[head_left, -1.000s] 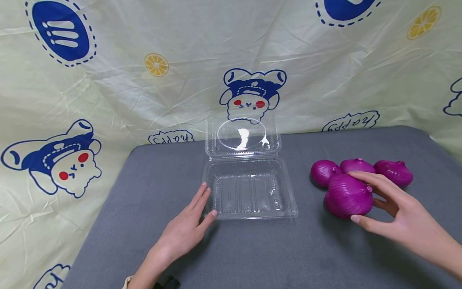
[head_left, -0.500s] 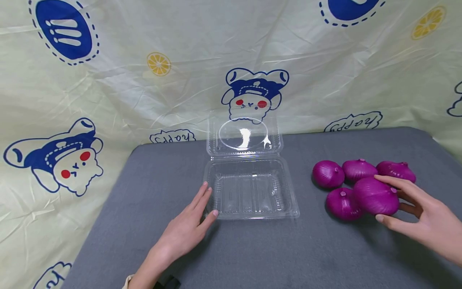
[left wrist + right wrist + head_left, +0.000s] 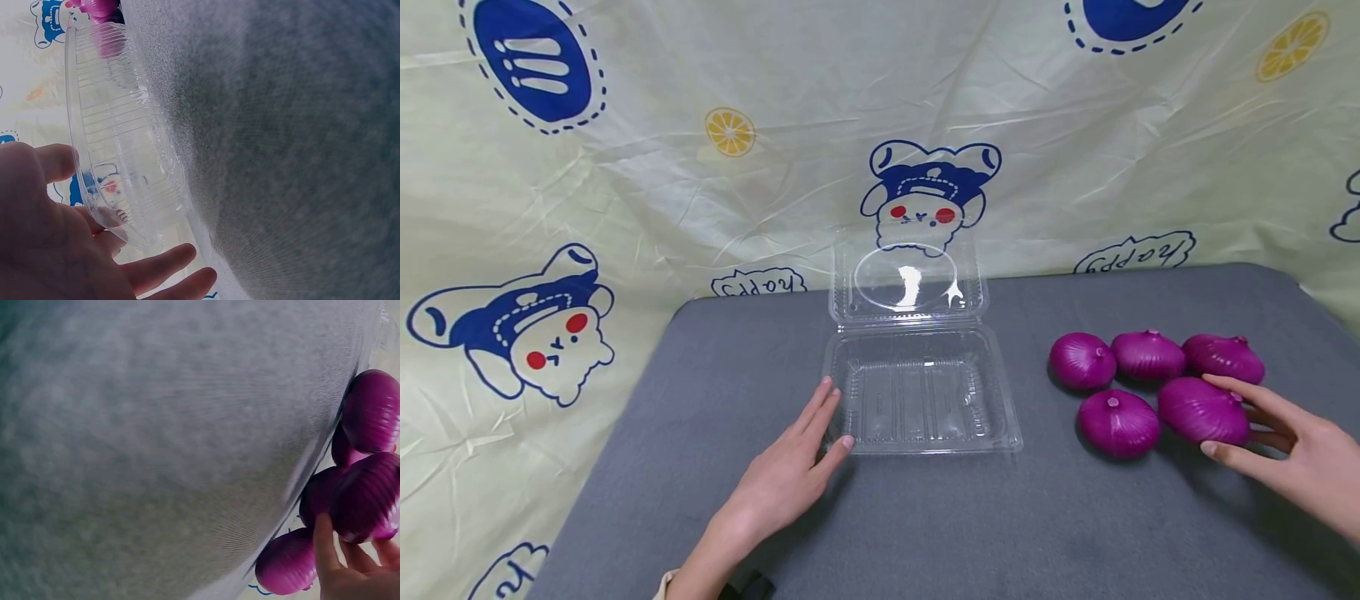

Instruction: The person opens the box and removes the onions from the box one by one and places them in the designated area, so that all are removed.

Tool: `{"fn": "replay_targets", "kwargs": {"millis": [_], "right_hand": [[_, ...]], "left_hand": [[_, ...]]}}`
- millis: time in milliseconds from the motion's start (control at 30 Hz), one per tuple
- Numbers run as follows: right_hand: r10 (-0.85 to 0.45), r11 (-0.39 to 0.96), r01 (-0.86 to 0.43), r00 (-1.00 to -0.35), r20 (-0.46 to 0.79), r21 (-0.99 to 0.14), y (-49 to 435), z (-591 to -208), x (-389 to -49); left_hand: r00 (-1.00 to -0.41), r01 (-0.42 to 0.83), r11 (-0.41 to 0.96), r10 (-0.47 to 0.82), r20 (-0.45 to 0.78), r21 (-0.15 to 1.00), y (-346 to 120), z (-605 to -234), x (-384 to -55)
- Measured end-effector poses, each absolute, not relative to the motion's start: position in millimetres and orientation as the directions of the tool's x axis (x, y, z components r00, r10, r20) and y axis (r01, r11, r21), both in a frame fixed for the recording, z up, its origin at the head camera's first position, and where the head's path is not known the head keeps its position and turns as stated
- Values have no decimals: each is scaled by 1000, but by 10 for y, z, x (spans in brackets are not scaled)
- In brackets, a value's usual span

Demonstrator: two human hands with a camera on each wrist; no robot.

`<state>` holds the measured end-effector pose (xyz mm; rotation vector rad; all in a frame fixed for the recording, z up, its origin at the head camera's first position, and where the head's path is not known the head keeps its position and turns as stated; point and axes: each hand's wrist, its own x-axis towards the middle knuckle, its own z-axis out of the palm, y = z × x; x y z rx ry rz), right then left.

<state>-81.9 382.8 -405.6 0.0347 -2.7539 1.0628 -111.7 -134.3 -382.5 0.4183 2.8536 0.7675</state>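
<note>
My right hand (image 3: pixel 1300 442) grips a purple onion (image 3: pixel 1201 410) from its right side, thumb in front and fingers behind. In the right wrist view the fingers (image 3: pixel 326 547) lie against this onion (image 3: pixel 369 497). Another onion (image 3: pixel 1118 423) sits just to its left. Behind them several more form a row: a left onion (image 3: pixel 1081 362), a middle onion (image 3: pixel 1147 355) and a right onion (image 3: pixel 1222 358). Fingers extended, my left hand (image 3: pixel 790 471) rests at the left front corner of a clear plastic clamshell container (image 3: pixel 1011 408). Its fingertips touch the rim (image 3: pixel 74 137).
The container's lid (image 3: pixel 906 287) stands raised behind its base. Grey cloth (image 3: pixel 925 525) covers the table, and a printed cream curtain (image 3: pixel 790 67) hangs along its back edge. A small black object (image 3: pixel 748 586) shows beside the left wrist.
My right hand has carried its onion to the right and lowered it, leaving the front left onion in plain sight. The left hand and the container keep their places.
</note>
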Motion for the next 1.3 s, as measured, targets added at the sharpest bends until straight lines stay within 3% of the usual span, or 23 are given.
{"fn": "replay_targets", "kwargs": {"millis": [467,767,1300], "right_hand": [[0,806,-27,-999,46,-591,3902,-4119,-947],[-36,836,-63,-998,61,-544,3873,-4112,-979],[-40,781,-66,-998,56,-621,3916,-4157,-988]], "left_hand": [[-948,234,829,311,-70,509,-1334,-3814,-1114],[-948,230,828,309,-74,511,-1333,-3818,-1110],[-948,232,831,310,-75,506,-1350,-3820,-1115]]}}
